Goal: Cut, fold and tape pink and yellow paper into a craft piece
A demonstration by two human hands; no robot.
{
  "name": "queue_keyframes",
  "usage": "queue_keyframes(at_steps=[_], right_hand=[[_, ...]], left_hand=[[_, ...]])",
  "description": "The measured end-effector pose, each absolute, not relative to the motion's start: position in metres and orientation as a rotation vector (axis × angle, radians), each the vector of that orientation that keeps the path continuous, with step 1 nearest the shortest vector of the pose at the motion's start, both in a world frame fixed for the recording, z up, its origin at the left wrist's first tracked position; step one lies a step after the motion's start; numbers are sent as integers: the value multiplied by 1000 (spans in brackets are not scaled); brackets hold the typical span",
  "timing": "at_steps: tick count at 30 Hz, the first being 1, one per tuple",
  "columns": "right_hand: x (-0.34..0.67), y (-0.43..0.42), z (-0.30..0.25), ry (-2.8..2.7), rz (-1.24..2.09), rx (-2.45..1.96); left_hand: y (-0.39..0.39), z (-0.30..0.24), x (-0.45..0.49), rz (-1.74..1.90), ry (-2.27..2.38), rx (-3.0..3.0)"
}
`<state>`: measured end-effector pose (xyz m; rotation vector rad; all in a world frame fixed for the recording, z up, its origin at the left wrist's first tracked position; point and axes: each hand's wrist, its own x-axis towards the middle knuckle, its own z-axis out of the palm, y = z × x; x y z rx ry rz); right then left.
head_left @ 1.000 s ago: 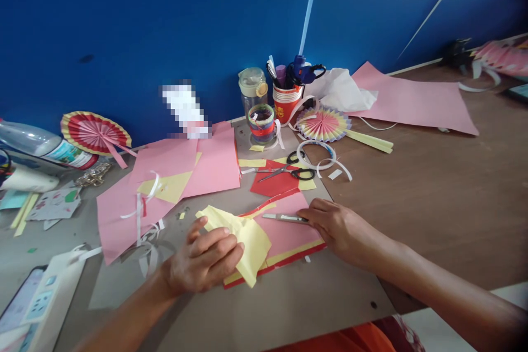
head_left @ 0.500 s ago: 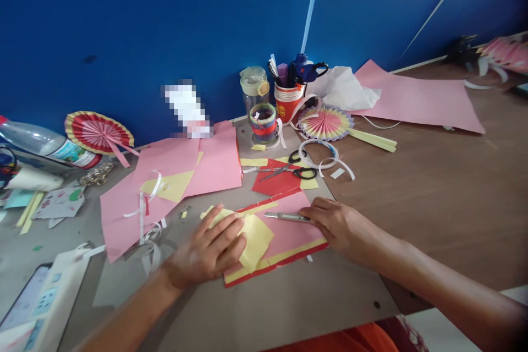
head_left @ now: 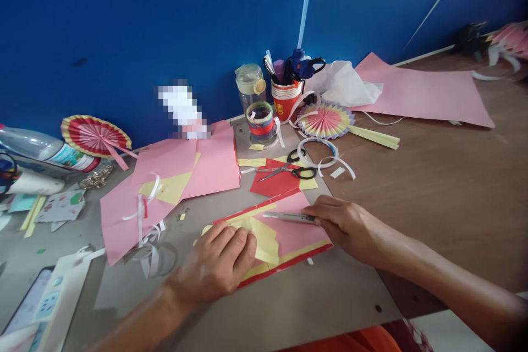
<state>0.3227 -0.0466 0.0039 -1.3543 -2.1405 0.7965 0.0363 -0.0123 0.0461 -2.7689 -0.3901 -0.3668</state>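
My left hand (head_left: 225, 258) has its fingers curled over a piece of yellow paper (head_left: 266, 241), whose edge sticks out to the right. Under it lies a pink sheet (head_left: 303, 235) with yellow and red strips along its long edges. My right hand (head_left: 348, 225) grips the rear end of a grey utility knife (head_left: 286, 216), which lies low over the pink sheet and points left. Just beyond are black-handled scissors (head_left: 284, 169) on red paper (head_left: 268, 184). The left palm hides part of the pink sheet.
A white tape ring (head_left: 317, 164), a tape roll (head_left: 260, 124), a red cup of pens (head_left: 284, 100) and a pleated paper fan (head_left: 325, 120) stand or lie behind. Pink sheets (head_left: 214, 168) are on the left, near a power strip (head_left: 66, 291). A blue partition (head_left: 165, 22) closes the back.
My left hand's fingers have curled in, and the yellow paper has shifted slightly right and turned. The right hand with the knife has barely moved; the view has shifted a little.
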Motion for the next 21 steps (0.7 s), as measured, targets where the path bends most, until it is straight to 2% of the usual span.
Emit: queue_keyframes(at_steps=[6,13,21], right_hand=[[306,-27,4,-2256,643,-1177],[282,-14,-14,-2457,469,-1251],[280,-10,-11,-2585,460,-1338]], left_hand=[[-15,37,31,-396,-477,-2786],[-20,36,34,-396,-567,-2818],[-22,38,35,-439,-626,-2860]])
